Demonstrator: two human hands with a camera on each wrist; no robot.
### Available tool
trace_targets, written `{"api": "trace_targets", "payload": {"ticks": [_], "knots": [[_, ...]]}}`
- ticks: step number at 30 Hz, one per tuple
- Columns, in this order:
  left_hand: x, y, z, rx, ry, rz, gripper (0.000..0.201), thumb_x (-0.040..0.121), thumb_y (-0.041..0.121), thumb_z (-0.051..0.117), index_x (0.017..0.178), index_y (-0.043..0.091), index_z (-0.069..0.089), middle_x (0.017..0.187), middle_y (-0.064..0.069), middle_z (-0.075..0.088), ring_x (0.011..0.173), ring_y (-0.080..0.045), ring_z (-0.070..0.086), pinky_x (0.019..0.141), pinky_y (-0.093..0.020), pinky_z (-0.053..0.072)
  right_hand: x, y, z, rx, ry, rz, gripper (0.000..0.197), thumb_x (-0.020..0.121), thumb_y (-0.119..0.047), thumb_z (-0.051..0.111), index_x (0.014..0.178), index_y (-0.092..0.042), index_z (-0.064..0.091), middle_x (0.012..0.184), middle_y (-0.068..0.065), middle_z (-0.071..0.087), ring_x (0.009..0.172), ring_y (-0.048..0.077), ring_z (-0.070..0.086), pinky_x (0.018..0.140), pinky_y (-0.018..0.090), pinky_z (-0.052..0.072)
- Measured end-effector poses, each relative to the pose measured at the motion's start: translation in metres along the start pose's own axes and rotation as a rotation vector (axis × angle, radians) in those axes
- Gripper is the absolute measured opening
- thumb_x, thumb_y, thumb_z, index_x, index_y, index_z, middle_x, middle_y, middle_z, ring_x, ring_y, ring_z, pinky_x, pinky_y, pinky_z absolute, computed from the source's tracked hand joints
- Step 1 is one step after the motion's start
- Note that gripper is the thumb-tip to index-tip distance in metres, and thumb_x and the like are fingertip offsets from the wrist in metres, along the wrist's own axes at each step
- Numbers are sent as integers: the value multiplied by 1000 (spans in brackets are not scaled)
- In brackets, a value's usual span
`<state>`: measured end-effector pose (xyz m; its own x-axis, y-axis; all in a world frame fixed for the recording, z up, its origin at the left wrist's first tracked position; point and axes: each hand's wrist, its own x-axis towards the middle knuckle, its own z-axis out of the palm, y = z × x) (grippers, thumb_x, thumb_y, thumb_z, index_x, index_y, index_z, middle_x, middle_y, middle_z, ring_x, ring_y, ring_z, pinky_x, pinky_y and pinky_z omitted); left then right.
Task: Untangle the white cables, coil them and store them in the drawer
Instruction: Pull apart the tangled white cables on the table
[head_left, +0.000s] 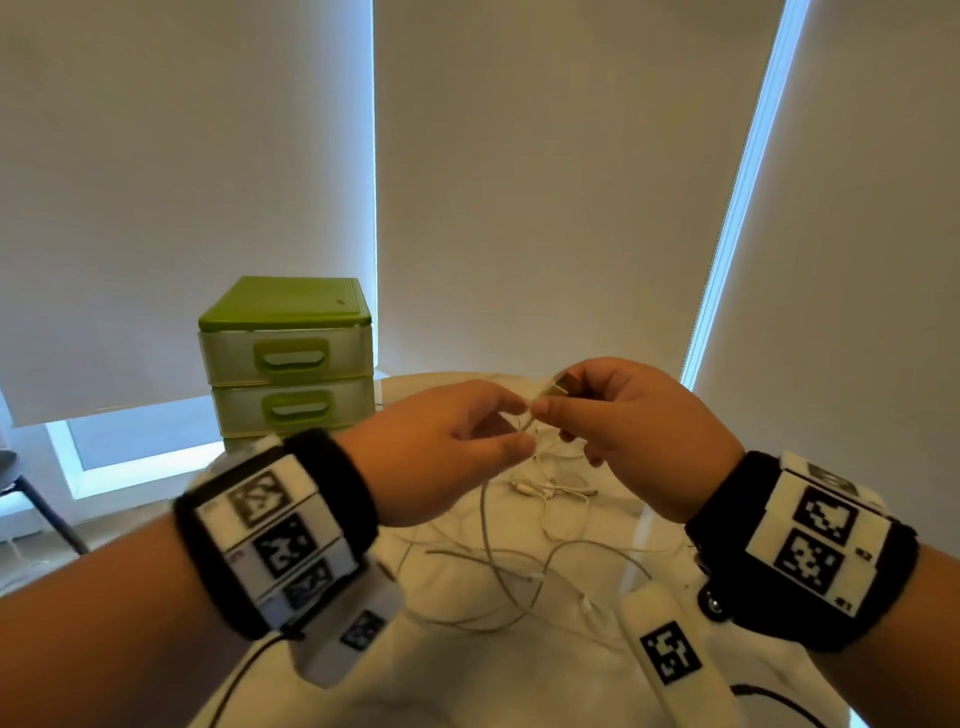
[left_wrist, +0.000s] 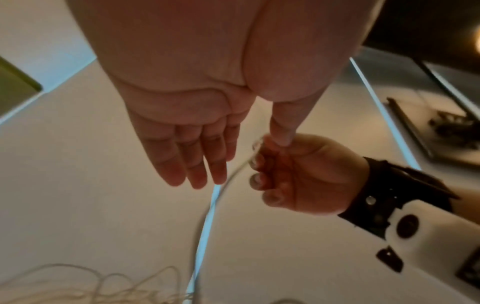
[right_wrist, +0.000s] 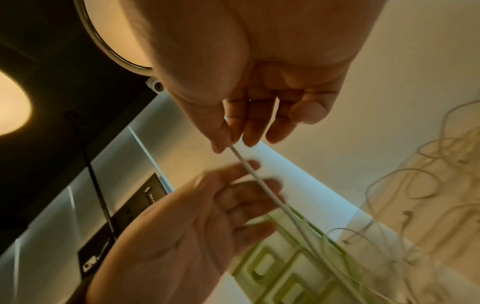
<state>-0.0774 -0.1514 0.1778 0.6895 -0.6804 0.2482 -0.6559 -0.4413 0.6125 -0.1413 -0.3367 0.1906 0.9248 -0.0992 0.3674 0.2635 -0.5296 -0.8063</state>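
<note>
Green drawer unit (head_left: 288, 358) stands behind tangled cables (head_left: 524, 571); right hand (head_left: 639, 431) pinches 1, left hand (head_left: 441, 447) loose.

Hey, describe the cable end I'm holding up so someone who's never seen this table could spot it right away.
Right of the green drawer unit, above the white table, the right hand pinches a white cable by its plug. Unlike the tangled cables on the table, this one hangs from the fingers.
</note>
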Motion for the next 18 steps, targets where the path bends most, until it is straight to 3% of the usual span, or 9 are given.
{"api": "trace_targets", "payload": {"ticks": [3, 6, 8, 10, 12, 14, 16, 18], "knots": [[16, 10, 17, -277, 58, 50, 26, 88, 48, 49, 97, 33, 67, 76, 9, 68, 78, -16, 67, 79, -47, 56, 4, -10, -4, 65, 18, -60, 20, 83, -34, 74, 87, -15, 72, 75, 6, 70, 63, 19, 56, 61, 36, 46], [25, 20, 18, -667, 216, -4, 23, 92, 32, 52, 73, 28, 65, 56, 7, 48, 54, -15, 44, 54, -37, 38, 2, -4, -1, 241, -19, 61, 47, 68, -55, 75, 96, -19, 62, 82, 4, 66, 69, 22, 57, 64, 41, 48], [30, 27, 4, -858, 360, -33, 27, 98, 23, 47, 74, 19, 57, 52, 7, 39, 49, -12, 35, 50, -32, 29, -12, 7, 6, 232, -266, 181, 53, 60, -61, 74, 98, -27, 61, 89, 6, 68, 73, 21, 62, 67, 40, 53], [33, 35, -22, -1029, 440, -28, 29, 100, 25, 42, 73, 19, 49, 52, 6, 32, 48, -11, 30, 49, -29, 29, -34, 24, 18, -21, -598, 150, 36, 69, -58, 74, 96, -35, 65, 94, -2, 71, 80, 13, 65, 77, 36, 56], [33, 39, -50, -1129, 520, -2, 32, 100, 26, 41, 69, 21, 46, 53, 6, 27, 47, -11, 27, 46, -24, 30, -55, 42, 29, -303, -752, 64, 20, 80, -49, 71, 95, -36, 66, 90, -10, 66, 84, 5, 62, 81, 26, 51], [29, 40, -75, -1203, 591, 24, 34, 100, 27, 40, 67, 23, 44, 55, 7, 22, 47, -11, 22, 46, -21, 29, -66, 67, 38, -411, -687, 83, 19, 80, -44, 71, 89, -31, 61, 82, -12, 60, 79, 5, 59, 73, 20, 46], [24, 37, -91, -1262, 619, 32, 37, 102, 30, 36, 66, 23, 43, 56, 7, 22, 47, -10, 24, 47, -22, 29, -71, 81, 40, -389, -487, 144, 37, 71, -50, 76, 80, -27, 48, 73, -10, 51, 63, 3, 46, 63, 22, 41], [21, 33, -95, -1311, 637, 45, 40, 103, 34, 34, 66, 22, 45, 56, 7, 25, 47, -10, 27, 48, -23, 33, -69, 80, 38, -239, -277, 154, 52, 58, -61, 80, 86, -33, 47, 78, -10, 49, 64, 3, 42, 60, 19, 38]]}}
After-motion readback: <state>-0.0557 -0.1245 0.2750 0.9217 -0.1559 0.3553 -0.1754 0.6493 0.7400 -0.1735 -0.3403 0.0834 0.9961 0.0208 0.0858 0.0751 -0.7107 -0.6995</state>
